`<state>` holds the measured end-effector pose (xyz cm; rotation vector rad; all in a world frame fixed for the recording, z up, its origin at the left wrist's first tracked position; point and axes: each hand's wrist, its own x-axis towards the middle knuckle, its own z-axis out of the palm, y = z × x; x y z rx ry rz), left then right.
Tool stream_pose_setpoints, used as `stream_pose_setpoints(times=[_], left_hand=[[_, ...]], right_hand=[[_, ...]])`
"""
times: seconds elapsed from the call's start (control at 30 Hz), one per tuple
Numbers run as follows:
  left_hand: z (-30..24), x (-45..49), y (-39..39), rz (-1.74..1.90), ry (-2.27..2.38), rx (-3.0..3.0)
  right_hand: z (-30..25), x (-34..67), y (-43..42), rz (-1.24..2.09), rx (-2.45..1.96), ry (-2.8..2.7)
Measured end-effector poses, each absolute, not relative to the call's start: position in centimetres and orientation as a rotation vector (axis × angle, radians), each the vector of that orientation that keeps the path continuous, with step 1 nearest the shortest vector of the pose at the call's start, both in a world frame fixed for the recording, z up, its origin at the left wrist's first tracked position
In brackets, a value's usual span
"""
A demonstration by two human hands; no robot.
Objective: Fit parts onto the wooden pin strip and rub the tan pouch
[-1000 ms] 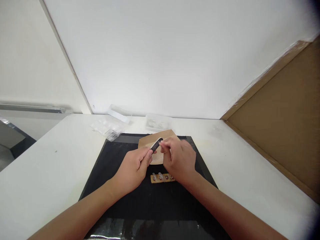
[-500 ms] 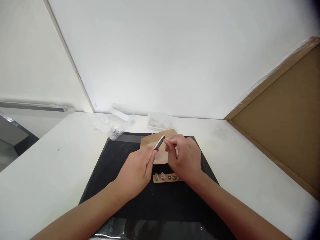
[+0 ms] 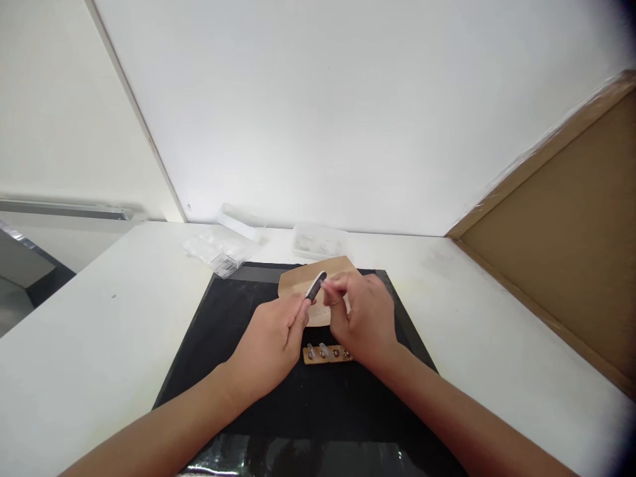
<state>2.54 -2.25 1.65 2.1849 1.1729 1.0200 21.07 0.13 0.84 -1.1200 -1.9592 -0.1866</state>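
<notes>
Along the bench's (image 3: 84, 351) left edge, passing is free. The left hand (image 3: 271, 336) and right hand (image 3: 364, 315) block the mat's (image 3: 318, 411) middle; the box (image 3: 318, 250) obstructs the back edge, cardboard (image 3: 561, 238) the right one.

Brown panel (image 3: 561, 225) beside white wall (image 3: 318, 112)

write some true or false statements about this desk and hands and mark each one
1. The left hand holds a slim, round-ended black-and-white strip. True.
2. The right hand lies flat on the white tabletop. False: it is raised, close to the strip's tip.
3. A narrow yellow-brown bar with shiny round pieces lies on the black rectangular mat. True.
4. The bar is seen whole. False: the right hand and wrist hide its right end.
5. A clear, crinkled plastic bag lies left of the tan paper-like sheet. True.
</notes>
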Motion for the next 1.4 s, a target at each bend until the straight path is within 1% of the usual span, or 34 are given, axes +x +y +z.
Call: stream_pose_setpoints(times=[0.23, 0.3, 0.4, 0.47, 0.57, 0.67, 0.73, 0.83, 0.97, 1.07, 1.4], left_hand=[[2.1, 2.6, -2.3, 0.965, 1.171, 1.962], [2.2, 2.6, -2.3, 0.959, 1.168, 1.956], [2.2, 2.5, -2.3, 0.954, 1.18, 1.961], [2.2, 2.5, -2.3, 0.947, 1.187, 1.975], [2.1, 2.5, -2.2, 0.968, 1.186, 2.063], [2.0, 2.6, -2.1, 1.036, 1.182, 2.224], [1.8, 2.5, -2.0, 1.066, 1.194, 2.353], [1.3, 2.4, -2.0, 1.054, 1.256, 2.532], [0.7, 2.3, -2.3, 0.981, 1.318, 2.705], [0.5, 2.3, -2.6, 0.924, 1.328, 2.752], [0.7, 2.2, -2.6, 0.921, 1.36, 2.749]], right_hand=[[0.9, 21.0, 0.0, -0.175, -1.069, -1.997], [0.9, 21.0, 0.1, -0.178, -1.066, -2.044], [0.9, 21.1, 0.2, -0.278, -1.136, -1.987], [1.0, 21.2, 0.3, -0.265, -1.128, -2.01], [1.2, 21.3, 0.2, -0.229, -1.094, -2.065], [1.6, 21.4, 0.0, -0.243, -1.137, -1.974], [1.7, 21.3, -0.2, -0.196, -1.125, -1.975], [1.8, 21.1, -0.4, -0.106, -1.111, -2.026], [2.0, 20.9, -0.5, -0.058, -1.143, -1.956], [2.2, 20.7, -0.7, -0.011, -1.138, -1.938], [2.3, 20.4, -0.9, 0.011, -1.146, -1.909]])
